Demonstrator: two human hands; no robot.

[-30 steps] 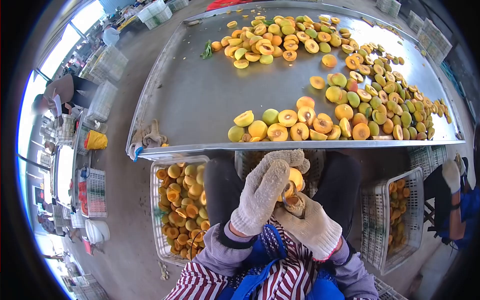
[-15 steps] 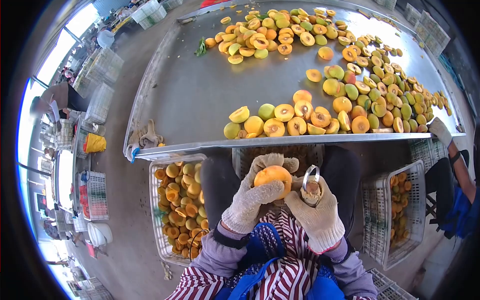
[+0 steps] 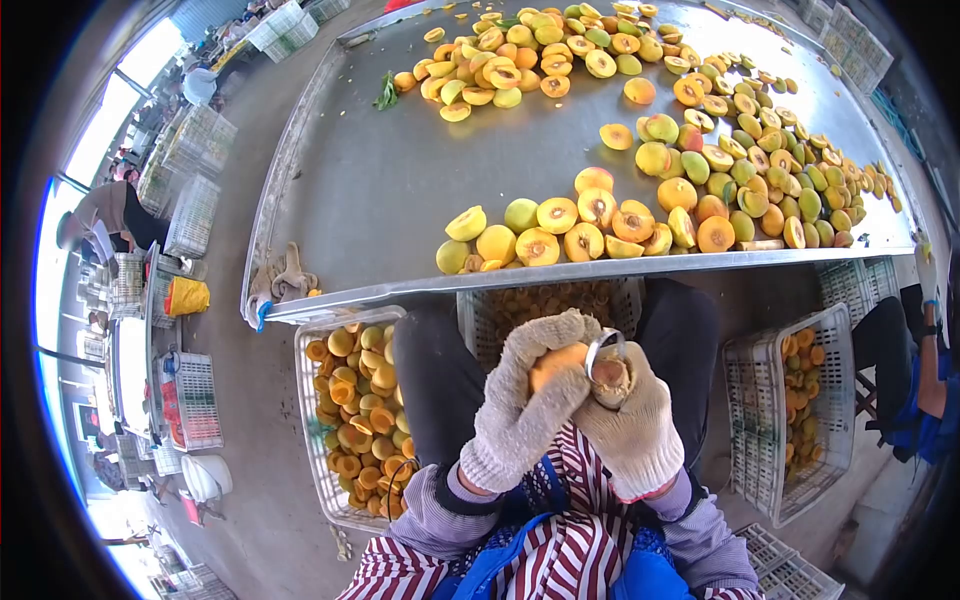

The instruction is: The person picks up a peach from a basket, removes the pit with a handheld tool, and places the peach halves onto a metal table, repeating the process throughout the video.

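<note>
My left hand, in a knitted glove, is wrapped around an orange-yellow peach half, whose far side the fingers partly hide. In my gloved right hand is a pitting tool with a curved metal loop and a round, wood-coloured handle end. The loop sits right beside the peach; whether it cuts into the flesh is hidden. Both hands meet above my lap, in front of the metal table. Along its near edge lie cut peach halves, several with pits showing.
A white crate of hollowed peach halves stands at my left, with another crate at right. Under the table edge is a crate of small brown pieces. A glove lies on the table's left corner. A co-worker's arm is at far right.
My hands have come together, bringing the peach half against the pitting tool. The left hand has turned over more of the fruit. The co-worker's gloved hand at right has lifted from the table edge.
</note>
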